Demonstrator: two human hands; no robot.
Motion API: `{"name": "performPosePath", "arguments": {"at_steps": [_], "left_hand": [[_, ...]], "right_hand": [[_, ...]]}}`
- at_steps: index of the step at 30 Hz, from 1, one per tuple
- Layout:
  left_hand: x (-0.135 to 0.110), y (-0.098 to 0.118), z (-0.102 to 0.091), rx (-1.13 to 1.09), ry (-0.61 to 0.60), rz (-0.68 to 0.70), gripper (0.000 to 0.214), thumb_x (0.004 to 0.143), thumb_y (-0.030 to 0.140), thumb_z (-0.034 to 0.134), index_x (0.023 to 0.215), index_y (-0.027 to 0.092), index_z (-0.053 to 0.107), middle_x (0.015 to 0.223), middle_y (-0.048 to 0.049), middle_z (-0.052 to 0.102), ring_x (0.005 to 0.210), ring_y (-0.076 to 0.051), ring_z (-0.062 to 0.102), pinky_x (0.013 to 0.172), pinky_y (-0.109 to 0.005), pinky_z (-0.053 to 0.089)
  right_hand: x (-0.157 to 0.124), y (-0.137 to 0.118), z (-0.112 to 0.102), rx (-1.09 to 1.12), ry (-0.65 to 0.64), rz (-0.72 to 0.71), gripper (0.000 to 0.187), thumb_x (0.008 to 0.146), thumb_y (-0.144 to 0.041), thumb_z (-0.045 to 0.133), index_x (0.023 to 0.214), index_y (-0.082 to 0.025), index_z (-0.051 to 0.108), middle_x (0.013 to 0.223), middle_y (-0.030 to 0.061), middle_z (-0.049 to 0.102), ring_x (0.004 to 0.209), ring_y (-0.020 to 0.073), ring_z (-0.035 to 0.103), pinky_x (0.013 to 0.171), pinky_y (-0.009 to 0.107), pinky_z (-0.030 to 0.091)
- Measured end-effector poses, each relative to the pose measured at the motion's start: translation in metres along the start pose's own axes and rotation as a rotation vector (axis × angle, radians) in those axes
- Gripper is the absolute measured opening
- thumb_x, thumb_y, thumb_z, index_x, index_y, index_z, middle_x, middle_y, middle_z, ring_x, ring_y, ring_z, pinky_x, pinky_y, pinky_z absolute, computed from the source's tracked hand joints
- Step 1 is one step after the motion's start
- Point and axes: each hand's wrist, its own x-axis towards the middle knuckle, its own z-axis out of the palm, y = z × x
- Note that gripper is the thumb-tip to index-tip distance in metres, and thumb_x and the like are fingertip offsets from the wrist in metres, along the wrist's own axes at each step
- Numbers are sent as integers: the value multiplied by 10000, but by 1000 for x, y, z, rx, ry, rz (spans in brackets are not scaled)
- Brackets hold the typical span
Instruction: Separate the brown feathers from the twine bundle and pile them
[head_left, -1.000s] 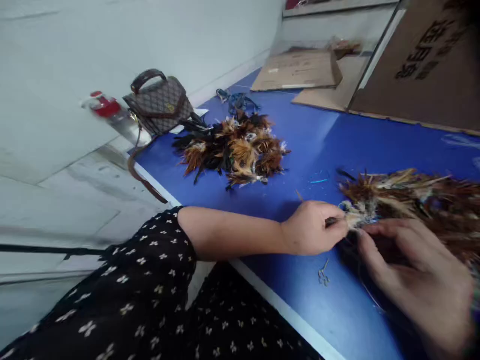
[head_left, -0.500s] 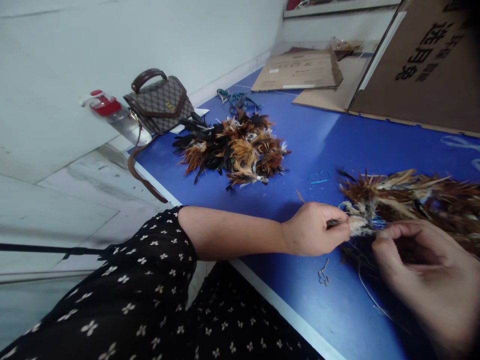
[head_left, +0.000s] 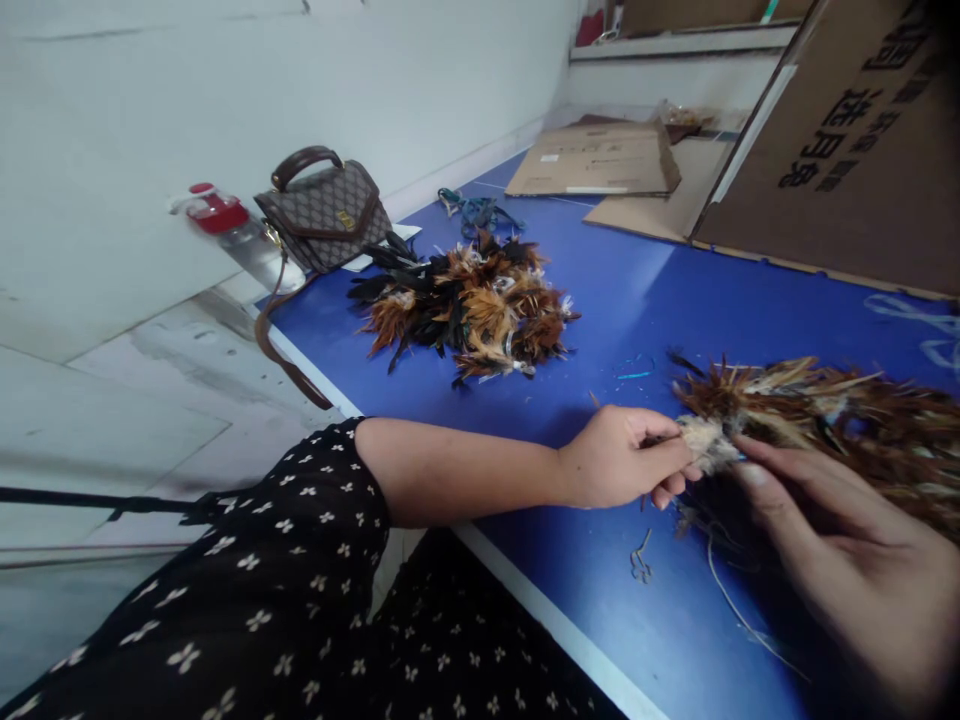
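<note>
Feather tuft (head_left: 709,445) I hold: downy, matt
Tabletop (head_left: 667,300) before me: smooth, softly glossy
My sleeve (head_left: 300,540): matt printed cloth

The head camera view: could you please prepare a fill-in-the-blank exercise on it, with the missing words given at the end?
The left hand and the right hand are both at a pale tuft, over a ____ tabletop.
The bottle beside the handbag has a ____ lid.
The end of the feather pile nearest the handbag is mainly ____.
Missing words: blue; red; black.

Two hands (head_left: 626,460) (head_left: 847,550) — two feather heaps (head_left: 487,310) (head_left: 840,400) — one handbag (head_left: 326,215).
</note>
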Motion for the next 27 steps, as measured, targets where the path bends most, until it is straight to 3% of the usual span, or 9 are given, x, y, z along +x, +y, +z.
{"name": "performPosePath", "arguments": {"at_steps": [5, 10, 13, 17, 21, 27], "left_hand": [[0, -1, -1, -96, -139, -32, 249, 1104, 250, 799, 894, 137, 727, 677, 28, 703, 541, -68, 658, 605, -227, 549], [-1, 0, -2, -49, -221, -107, 310, 1077, 311, 872, 862, 139, 730, 649, 36, 685, 525, -61, 622, 591, -225, 517], [-2, 0, -3, -15, -257, -94, 383, 1040, 378, 920, 817, 157, 700, 641, 47, 655, 520, -56, 581, 558, -228, 465], [-1, -2, -5, 19, -272, -59, 363, 1062, 390, 871, 841, 170, 686, 685, 41, 657, 525, -66, 577, 547, -247, 453], [0, -4, -7, 44, -281, -60, 320, 1118, 329, 771, 856, 176, 670, 717, 34, 669, 539, -70, 599, 556, -247, 476], [-3, -5, -6, 61, -276, -29, 365, 1116, 369, 802, 846, 184, 638, 663, 52, 631, 515, -66, 570, 537, -237, 460]], "right_hand": [[0, -13, 13, 161, 4, -62, 160, 1027, -459, 894, 1094, -333, 964, 1098, 45, 908, 941, 218, 871, 903, 351, 752], [5, -15, 8, 216, -81, -93, 124, 1032, -394, 882, 1093, -333, 971, 1053, 48, 894, 918, 206, 846, 815, 329, 729], [4, -15, 9, 193, -78, -121, 196, 1044, -392, 869, 1210, -354, 967, 1112, 49, 905, 944, 205, 843, 835, 331, 728], [0, -18, 10, 117, -12, -134, 332, 1050, -359, 872, 1376, -387, 925, 1184, 43, 911, 958, 212, 844, 903, 375, 744], [3, -25, 11, 167, -70, -236, 386, 1055, -239, 841, 1396, -402, 915, 1113, 41, 898, 864, 198, 832, 749, 337, 721], [8, -29, 10, 193, -131, -285, 325, 1055, -177, 810, 1294, -348, 948, 1075, 53, 884, 889, 176, 839, 775, 280, 710]]}}
